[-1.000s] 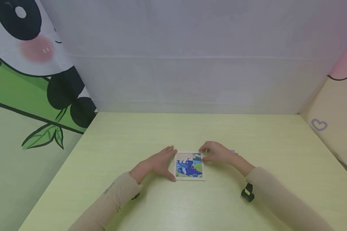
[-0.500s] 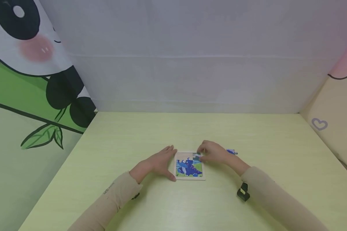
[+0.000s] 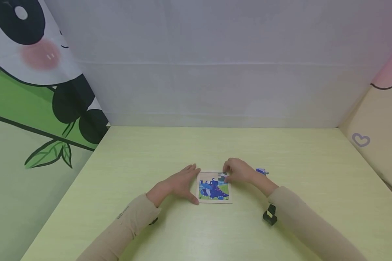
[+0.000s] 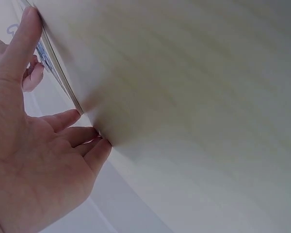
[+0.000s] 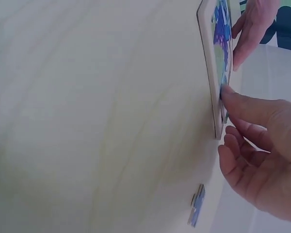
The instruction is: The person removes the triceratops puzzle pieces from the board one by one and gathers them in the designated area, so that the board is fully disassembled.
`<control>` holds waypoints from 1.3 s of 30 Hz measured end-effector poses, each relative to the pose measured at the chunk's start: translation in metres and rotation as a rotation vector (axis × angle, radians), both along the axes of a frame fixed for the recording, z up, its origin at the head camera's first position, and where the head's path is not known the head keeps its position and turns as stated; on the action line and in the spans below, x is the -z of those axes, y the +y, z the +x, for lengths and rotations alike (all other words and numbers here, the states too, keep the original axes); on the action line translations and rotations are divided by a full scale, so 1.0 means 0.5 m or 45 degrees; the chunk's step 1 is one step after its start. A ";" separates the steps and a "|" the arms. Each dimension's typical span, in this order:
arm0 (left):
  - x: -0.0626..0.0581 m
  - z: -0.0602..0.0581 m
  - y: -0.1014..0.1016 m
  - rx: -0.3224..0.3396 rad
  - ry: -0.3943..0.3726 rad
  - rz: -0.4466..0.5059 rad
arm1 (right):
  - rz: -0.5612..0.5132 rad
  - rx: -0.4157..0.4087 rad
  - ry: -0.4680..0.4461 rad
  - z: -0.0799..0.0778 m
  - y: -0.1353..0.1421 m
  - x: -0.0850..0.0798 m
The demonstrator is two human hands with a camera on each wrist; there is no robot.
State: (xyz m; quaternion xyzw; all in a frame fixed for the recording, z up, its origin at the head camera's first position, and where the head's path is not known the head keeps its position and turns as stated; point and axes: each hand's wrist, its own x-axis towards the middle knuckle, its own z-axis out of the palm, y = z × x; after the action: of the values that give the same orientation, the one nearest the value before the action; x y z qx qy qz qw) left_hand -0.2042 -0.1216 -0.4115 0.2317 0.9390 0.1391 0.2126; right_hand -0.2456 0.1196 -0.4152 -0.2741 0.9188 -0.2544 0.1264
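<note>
A small jigsaw puzzle board (image 3: 213, 201) with a pale wooden frame and a blue dinosaur picture lies flat on the table. Bare wood shows along the top of its picture. My left hand (image 3: 179, 183) spans the board's left side, thumb at the near corner and straight fingers at the far corner, touching its edge. At the far right corner my right hand (image 3: 243, 171) pinches a puzzle piece between thumb and index finger; in the right wrist view the piece (image 5: 225, 118) sits at the board's surface, mostly hidden by the thumb. A loose blue puzzle piece (image 3: 262, 171) lies right of the board.
The pale wooden table (image 3: 196, 232) spreads around the board. Behind it rises a white cloth-like wall (image 3: 215, 90). A cartoon-painted panel (image 3: 39, 98) stands on the left, and a beige panel (image 3: 375, 152) with a heart on the right.
My right hand has moved slightly left over the board's far right corner with the piece. That uncovers the loose blue piece behind the wrist. My left hand stays put.
</note>
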 end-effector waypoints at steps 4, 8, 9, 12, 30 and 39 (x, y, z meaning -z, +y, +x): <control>-0.003 0.000 0.000 0.009 0.004 0.004 | -0.047 0.023 -0.056 0.001 0.001 -0.002; -0.005 -0.001 0.000 0.014 0.010 -0.005 | -0.111 -0.006 -0.059 0.004 0.006 -0.001; -0.005 -0.001 0.000 0.014 0.010 -0.004 | -0.118 -0.019 -0.051 0.004 0.007 -0.001; -0.006 -0.001 0.000 0.016 0.006 0.001 | -0.127 -0.071 -0.025 0.004 0.010 -0.001; -0.004 0.000 -0.001 0.013 0.006 -0.001 | -0.084 -0.107 -0.009 0.002 0.018 0.000; 0.000 0.000 -0.003 0.011 0.006 -0.003 | -0.087 -0.100 0.013 0.007 0.016 0.001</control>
State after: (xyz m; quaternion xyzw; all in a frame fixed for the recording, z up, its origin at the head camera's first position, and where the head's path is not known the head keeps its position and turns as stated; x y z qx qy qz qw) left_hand -0.2040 -0.1233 -0.4116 0.2358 0.9387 0.1365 0.2114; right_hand -0.2419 0.1279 -0.4156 -0.3153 0.8988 -0.2791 0.1221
